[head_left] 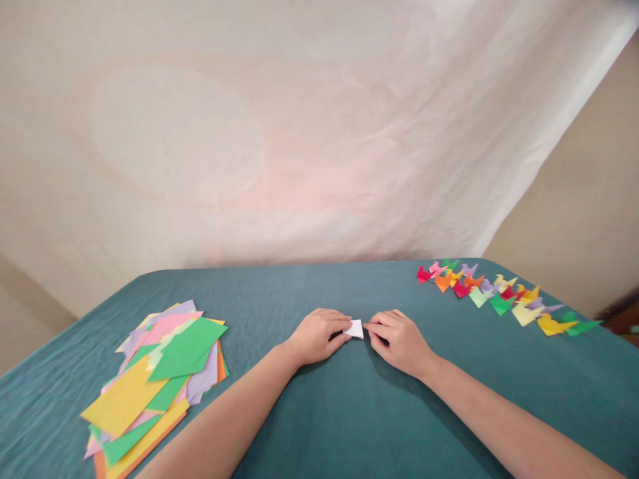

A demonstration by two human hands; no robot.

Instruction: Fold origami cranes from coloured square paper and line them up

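Note:
A small folded piece of white paper [356, 329] lies at the middle of the table. My left hand [318, 336] grips its left end, with the fingers over the top side and the thumb at the near side. Just to the right of the paper is my right hand [401, 340]. Its index fingertip comes close to the paper's right edge, and a gap shows between that finger and the thumb. Nothing is visible in the right hand. My left fingers hide part of the paper.
A loose pile of coloured paper sheets [124, 399] lies on the left of the teal-covered table [309, 426]. At the far right stand rows of small folded paper birds [502, 304] in several colours. A pale cloth [319, 133] hangs behind the table.

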